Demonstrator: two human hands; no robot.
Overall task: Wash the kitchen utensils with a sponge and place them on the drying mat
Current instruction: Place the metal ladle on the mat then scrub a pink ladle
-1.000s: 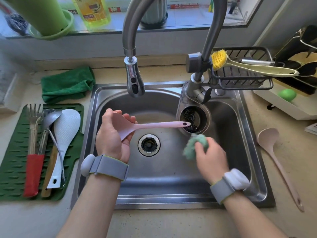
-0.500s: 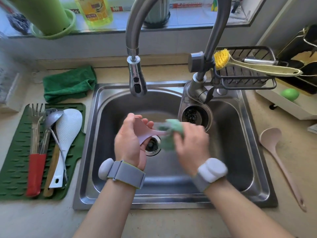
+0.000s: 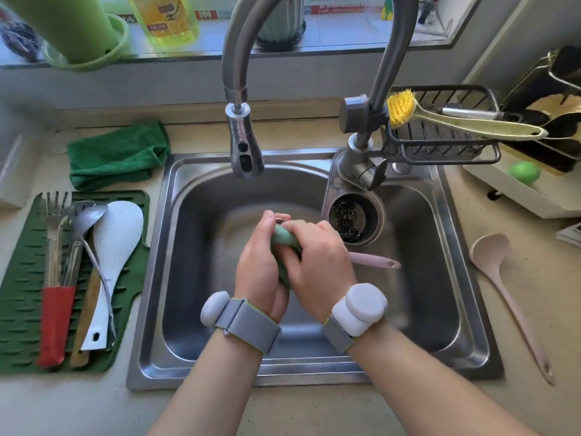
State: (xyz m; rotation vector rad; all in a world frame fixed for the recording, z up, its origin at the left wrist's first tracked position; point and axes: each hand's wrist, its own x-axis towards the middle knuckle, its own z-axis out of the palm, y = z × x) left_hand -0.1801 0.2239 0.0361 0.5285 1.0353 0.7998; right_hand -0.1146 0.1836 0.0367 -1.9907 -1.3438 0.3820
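Over the middle of the steel sink (image 3: 176, 278), my left hand (image 3: 261, 265) grips the head end of a pink spoon (image 3: 374, 261), whose handle sticks out to the right past my right hand. My right hand (image 3: 317, 262) holds a green sponge (image 3: 283, 239) pressed against the spoon's head, which is hidden between both hands. On the left counter lies the green drying mat (image 3: 22, 278) with a fork (image 3: 55, 240), a metal ladle (image 3: 85, 221), a white rice paddle (image 3: 113, 247) and a wooden-handled utensil (image 3: 86, 313). A second pink ladle (image 3: 503, 284) lies on the right counter.
The faucet head (image 3: 245, 149) hangs above the sink's back. A strainer cup with steel wool (image 3: 349, 217) sits in the back right corner. A wire caddy (image 3: 440, 133) holds a yellow brush (image 3: 440, 116). A green cloth (image 3: 116, 154) lies behind the mat.
My right hand with the sponge has moved left from the handle end onto the spoon's head. Both hands now meet over the drain, and the handle points right.
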